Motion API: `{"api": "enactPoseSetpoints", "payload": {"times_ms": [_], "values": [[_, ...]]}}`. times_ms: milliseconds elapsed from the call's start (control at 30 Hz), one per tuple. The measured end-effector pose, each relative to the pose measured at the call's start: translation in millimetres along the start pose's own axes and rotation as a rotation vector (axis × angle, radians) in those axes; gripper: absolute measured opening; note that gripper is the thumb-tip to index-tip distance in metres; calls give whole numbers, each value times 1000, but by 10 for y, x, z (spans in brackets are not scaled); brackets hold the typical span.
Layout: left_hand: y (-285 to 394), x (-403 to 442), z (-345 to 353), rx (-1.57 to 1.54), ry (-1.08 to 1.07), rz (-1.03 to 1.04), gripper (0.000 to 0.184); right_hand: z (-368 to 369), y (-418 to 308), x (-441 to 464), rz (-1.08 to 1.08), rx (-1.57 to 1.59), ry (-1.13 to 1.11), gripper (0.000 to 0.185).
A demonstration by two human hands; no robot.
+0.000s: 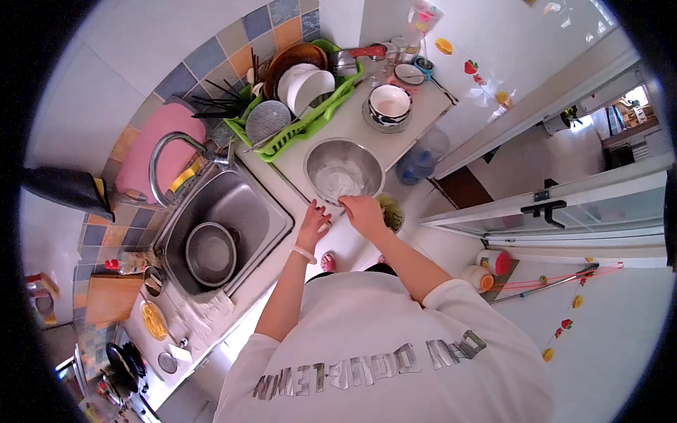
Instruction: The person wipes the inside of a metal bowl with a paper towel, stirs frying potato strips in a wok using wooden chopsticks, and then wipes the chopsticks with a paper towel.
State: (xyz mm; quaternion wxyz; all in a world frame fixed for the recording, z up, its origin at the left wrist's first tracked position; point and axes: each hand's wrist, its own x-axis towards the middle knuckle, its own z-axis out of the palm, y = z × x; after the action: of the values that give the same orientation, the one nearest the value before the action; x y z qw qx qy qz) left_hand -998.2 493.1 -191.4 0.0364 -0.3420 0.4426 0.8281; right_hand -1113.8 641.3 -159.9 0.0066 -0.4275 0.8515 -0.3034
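Note:
A round metal bowl (367,155) with something whitish in its bottom stands on the counter beside the green dish rack (288,139). My right hand (363,213) is at the bowl's near rim, its fingers closed on the edge. Just left of it, my left hand (314,225) hangs in front of the counter edge with its fingers apart and nothing in them. A white bracelet (305,254) is on my left wrist. Below the right hand, a bin (392,211) with greenish scraps is partly hidden.
Left of my arms is the steel sink (243,197), holding a metal basin (211,254) under the faucet (163,158). Stacked bowls (390,104) stand behind the metal bowl. A water jug (417,166) is on the floor at the right, near the door (564,211).

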Motion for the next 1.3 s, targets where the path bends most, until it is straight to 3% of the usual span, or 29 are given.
{"api": "enactPoseSetpoints", "payload": {"times_ms": [300, 567, 667, 767, 867, 967, 1067, 1133, 1167, 1267, 1300], "values": [[70, 46, -410, 194, -123, 10, 77, 479, 47, 150, 115, -175, 95, 22], [285, 18, -365, -161, -117, 1, 64, 430, 263, 569, 162, -141, 14, 47], [528, -61, -356, -525, -216, 59, 61, 323, -117, 780, 339, 1045, -91, 55], [733, -164, -393, -740, -270, 149, 63, -85, -601, 1015, 507, 2192, -401, 68], [922, -314, -353, -815, -281, 249, 63, -254, -860, 1127, 553, 2372, -520, 77], [974, -452, -334, -844, -268, 344, 64, -225, -930, 1190, 527, 2421, -661, 74], [809, -469, -394, -844, -180, 404, 67, -139, -1223, 1243, 246, 1763, -630, 70], [633, -469, -457, -863, -79, 446, 67, -125, -1465, 1223, -217, 1147, -534, 65], [608, -472, -420, -794, -142, 627, 67, -60, -1624, 1187, -363, 901, -454, 62], [946, -826, -269, -897, -109, 733, 62, 418, -1627, 903, -714, 536, -429, 59], [958, -921, -394, -933, -15, 773, 61, 428, -1590, 928, -717, 501, -498, 55]]}}
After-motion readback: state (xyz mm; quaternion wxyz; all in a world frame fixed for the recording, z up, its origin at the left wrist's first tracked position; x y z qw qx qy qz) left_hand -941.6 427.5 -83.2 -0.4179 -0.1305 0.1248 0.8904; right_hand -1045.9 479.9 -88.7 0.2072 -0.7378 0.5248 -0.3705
